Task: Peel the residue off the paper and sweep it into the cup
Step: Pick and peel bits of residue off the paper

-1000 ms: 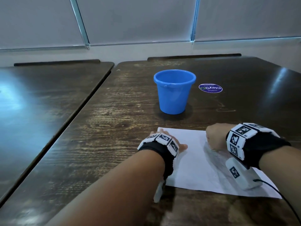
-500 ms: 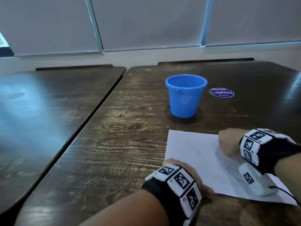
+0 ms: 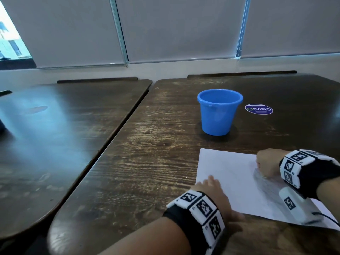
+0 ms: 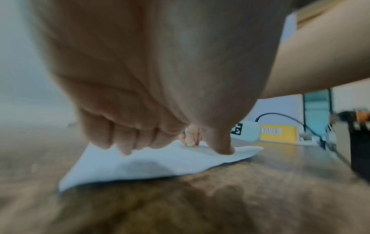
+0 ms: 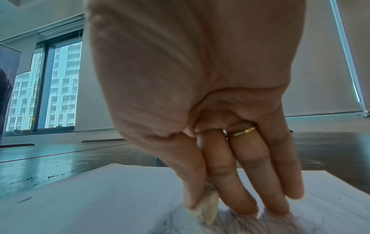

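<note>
A white paper [image 3: 230, 173] lies on the dark wooden table, with grey pencil scribble [image 3: 265, 184] on its right part. My right hand [image 3: 264, 169] is down on the scribble and pinches a small whitish eraser [image 5: 210, 207] between thumb and forefinger; its tip touches the paper [image 5: 120, 197]. My left hand [image 3: 213, 188] rests at the sheet's near left corner. Its straight fingers [image 4: 124, 142] and thumb press the paper [image 4: 160, 164] flat. The blue cup [image 3: 219, 113] stands upright beyond the paper, apart from both hands. No loose residue is visible.
A round purple sticker [image 3: 258, 109] is stuck to the table right of the cup. A second dark table [image 3: 64, 135] adjoins on the left across a narrow gap. A cable runs from my right wrist camera [image 3: 294, 205] off the near right edge.
My left hand has drawn back from the paper's left edge to its near left corner and now presses there. The right hand stays on the scribble. The view has shifted left.
</note>
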